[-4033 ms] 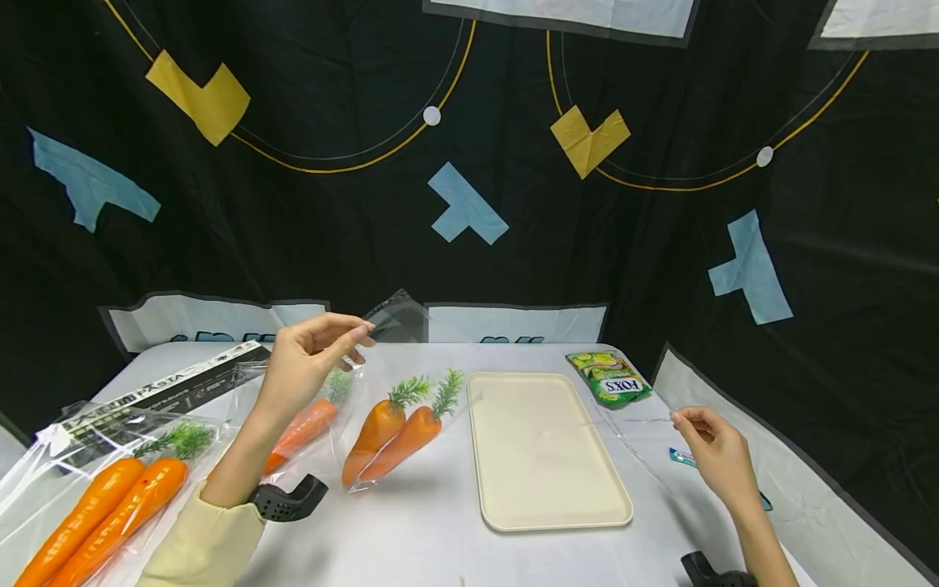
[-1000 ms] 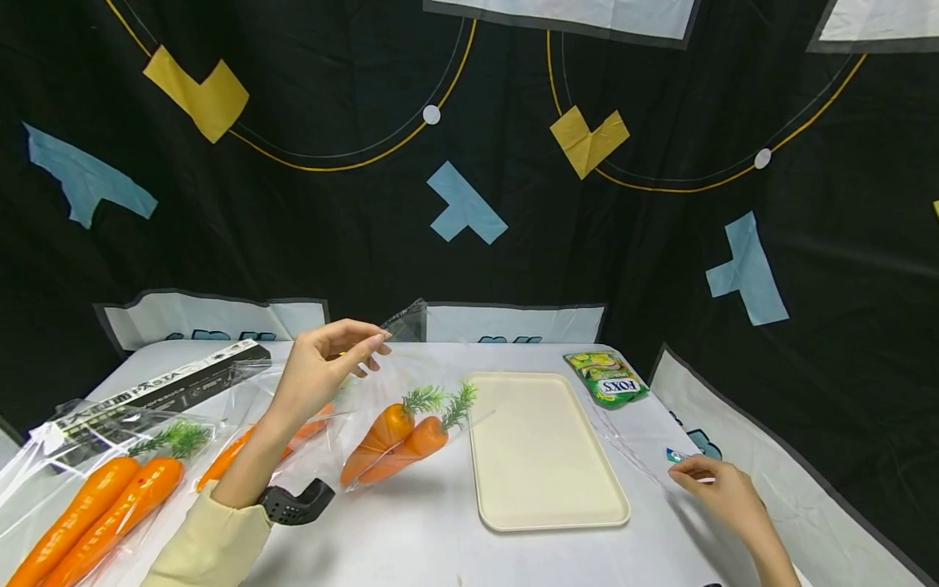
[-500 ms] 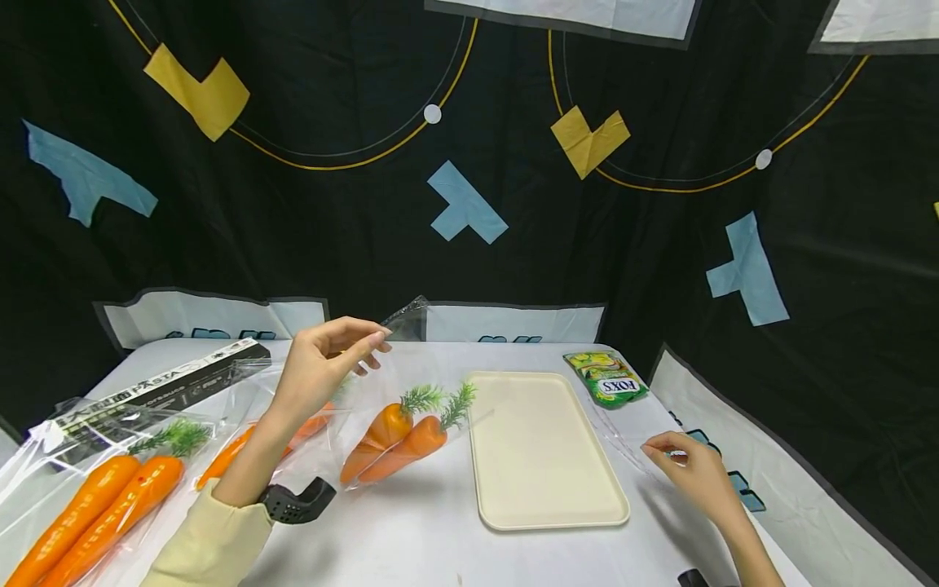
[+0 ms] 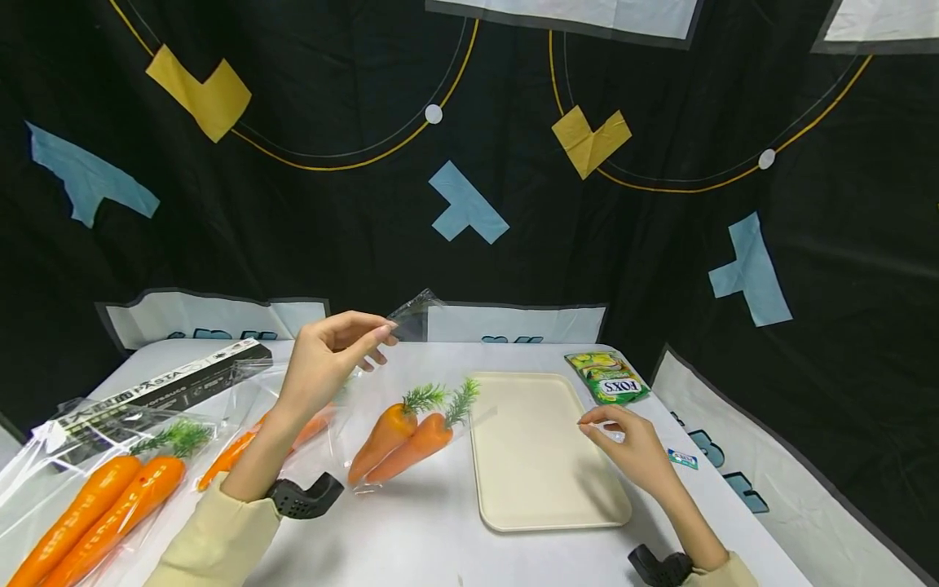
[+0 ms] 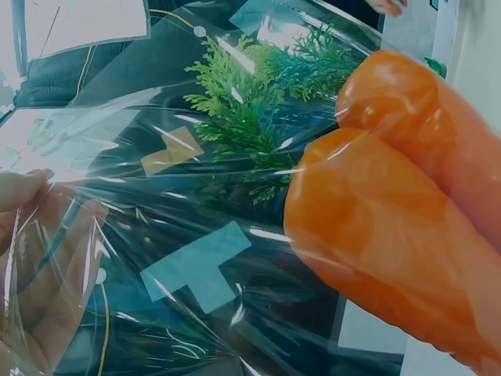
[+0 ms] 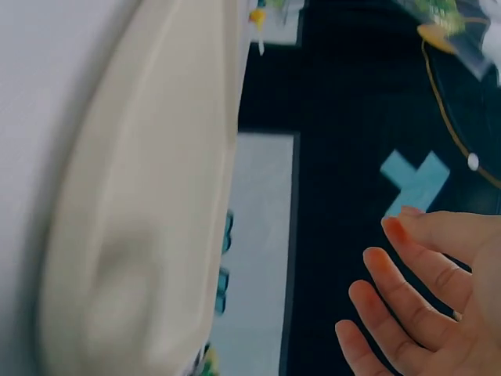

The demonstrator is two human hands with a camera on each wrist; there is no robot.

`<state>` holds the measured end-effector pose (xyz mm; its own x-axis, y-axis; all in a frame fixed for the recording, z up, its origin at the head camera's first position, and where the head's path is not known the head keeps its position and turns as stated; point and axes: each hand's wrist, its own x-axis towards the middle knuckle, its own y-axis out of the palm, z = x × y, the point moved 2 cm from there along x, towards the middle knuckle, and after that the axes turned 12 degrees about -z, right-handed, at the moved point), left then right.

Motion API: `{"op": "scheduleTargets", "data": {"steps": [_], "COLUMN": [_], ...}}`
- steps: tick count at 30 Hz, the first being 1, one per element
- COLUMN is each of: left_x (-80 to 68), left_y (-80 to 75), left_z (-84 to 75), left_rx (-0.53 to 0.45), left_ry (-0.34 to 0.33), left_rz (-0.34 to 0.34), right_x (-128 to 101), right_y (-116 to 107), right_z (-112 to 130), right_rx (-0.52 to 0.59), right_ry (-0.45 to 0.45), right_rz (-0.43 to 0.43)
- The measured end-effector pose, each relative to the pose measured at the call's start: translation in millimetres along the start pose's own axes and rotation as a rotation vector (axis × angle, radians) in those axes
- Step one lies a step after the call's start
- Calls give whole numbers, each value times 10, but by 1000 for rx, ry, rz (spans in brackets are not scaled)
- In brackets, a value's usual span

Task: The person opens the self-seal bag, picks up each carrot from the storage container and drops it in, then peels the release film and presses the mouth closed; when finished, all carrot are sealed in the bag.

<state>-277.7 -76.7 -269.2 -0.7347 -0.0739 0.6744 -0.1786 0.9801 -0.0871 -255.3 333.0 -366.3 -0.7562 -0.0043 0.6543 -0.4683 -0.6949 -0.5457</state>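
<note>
- Left hand (image 4: 326, 363) pinches the top corner of a clear bag (image 4: 411, 383), lifted left of the tray (image 4: 543, 497); two carrots (image 4: 399, 436) inside
- Right hand (image 4: 631, 448) relaxed, grasping nothing, over the tray's right edge
- Second carrot bag (image 4: 95, 497) near left

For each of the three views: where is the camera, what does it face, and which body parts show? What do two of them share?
Head: faces forward and down at the table; left hand and right hand show.
Left wrist: close on the bagged carrots; fingers behind the plastic.
Right wrist: looks along the cream tray; fingertips show.
Shared: head and right wrist both show the tray.
</note>
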Motion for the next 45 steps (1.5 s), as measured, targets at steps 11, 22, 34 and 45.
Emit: {"op": "scheduleTargets", "data": {"steps": [11, 22, 34, 45], "left_x": [41, 58, 61, 3], "left_y": [92, 198, 138, -121], "left_z": [-75, -142, -130, 90], "left_rx": [-17, -34, -89, -71], "left_ry": [6, -2, -3, -99], "left_rz": [-48, -89, -110, -86], "right_x": [215, 325, 425, 560], "right_y": [305, 380, 496, 415], "right_z": [482, 1123, 1246, 1323], "right_rx": [243, 358, 540, 592], "right_ry": [-9, -7, 51, 52], "right_rz": [97, 111, -38, -133]}}
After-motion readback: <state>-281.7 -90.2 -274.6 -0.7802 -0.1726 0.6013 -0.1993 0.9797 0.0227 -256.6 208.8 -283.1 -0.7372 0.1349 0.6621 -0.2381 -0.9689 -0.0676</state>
